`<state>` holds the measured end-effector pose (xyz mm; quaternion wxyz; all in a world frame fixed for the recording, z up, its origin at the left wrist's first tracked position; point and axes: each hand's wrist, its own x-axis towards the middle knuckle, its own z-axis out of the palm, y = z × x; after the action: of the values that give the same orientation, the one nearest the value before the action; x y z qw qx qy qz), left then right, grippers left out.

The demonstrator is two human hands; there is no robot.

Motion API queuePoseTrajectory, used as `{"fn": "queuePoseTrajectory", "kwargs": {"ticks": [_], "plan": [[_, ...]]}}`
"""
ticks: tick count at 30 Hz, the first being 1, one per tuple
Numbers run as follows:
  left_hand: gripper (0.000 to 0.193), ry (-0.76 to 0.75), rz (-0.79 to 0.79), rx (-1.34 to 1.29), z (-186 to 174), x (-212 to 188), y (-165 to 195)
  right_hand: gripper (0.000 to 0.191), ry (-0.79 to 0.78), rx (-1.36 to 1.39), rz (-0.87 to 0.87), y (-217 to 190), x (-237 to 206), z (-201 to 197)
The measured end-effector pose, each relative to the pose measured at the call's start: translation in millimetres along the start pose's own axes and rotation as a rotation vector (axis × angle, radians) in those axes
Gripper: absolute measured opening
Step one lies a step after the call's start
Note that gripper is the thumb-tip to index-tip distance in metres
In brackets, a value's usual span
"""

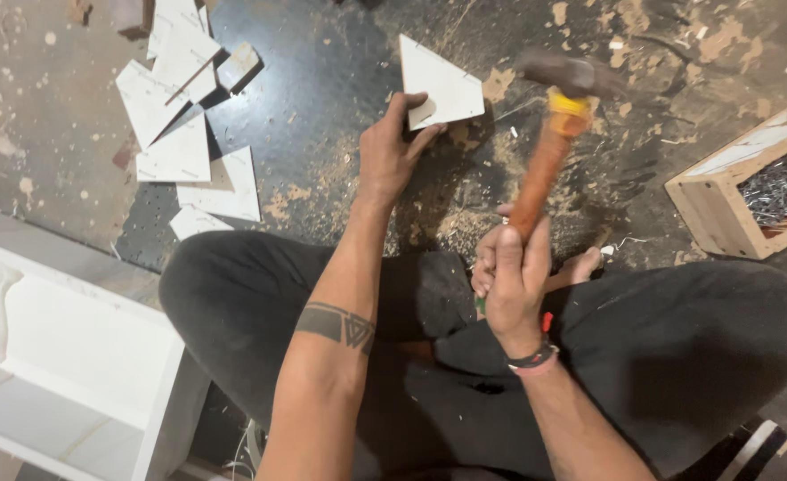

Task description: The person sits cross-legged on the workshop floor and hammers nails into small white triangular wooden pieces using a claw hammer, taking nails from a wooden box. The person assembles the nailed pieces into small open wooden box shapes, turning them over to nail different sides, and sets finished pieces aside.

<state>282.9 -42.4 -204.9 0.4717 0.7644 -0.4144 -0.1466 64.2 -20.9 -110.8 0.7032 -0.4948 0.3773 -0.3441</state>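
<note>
- The right hand (514, 276) is gripping a hammer (549, 147) low on its orange handle, fingers wrapped fully round it.
- The hammer's long axis is running up and slightly right from the fist; its dark head, blurred, is sitting at the far end and pointing crosswise over the floor (340, 80).
- The left hand (393, 147) is pressing on a pale triangle (438, 85), thumb and fingers spread over its near corner.
- The triangle is lying flat on the floor, one point aiming away from the person, its long edge slanting toward the right.
- More pale offcuts (184, 134) are lying scattered to the left, well apart.
- A wooden box (723, 200) of nails (781, 187) is standing to the right.
- A white shelf unit (82, 356) is lying beside the left knee.
</note>
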Motion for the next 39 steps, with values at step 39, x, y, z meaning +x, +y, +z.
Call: {"fn": "queuePoseTrajectory", "kwargs": {"ticks": [39], "plan": [[0.034,-0.034,-0.198,-0.137,9,-4,-11,0.022,-0.182,-0.421,0.251,-1,29,-20]]}}
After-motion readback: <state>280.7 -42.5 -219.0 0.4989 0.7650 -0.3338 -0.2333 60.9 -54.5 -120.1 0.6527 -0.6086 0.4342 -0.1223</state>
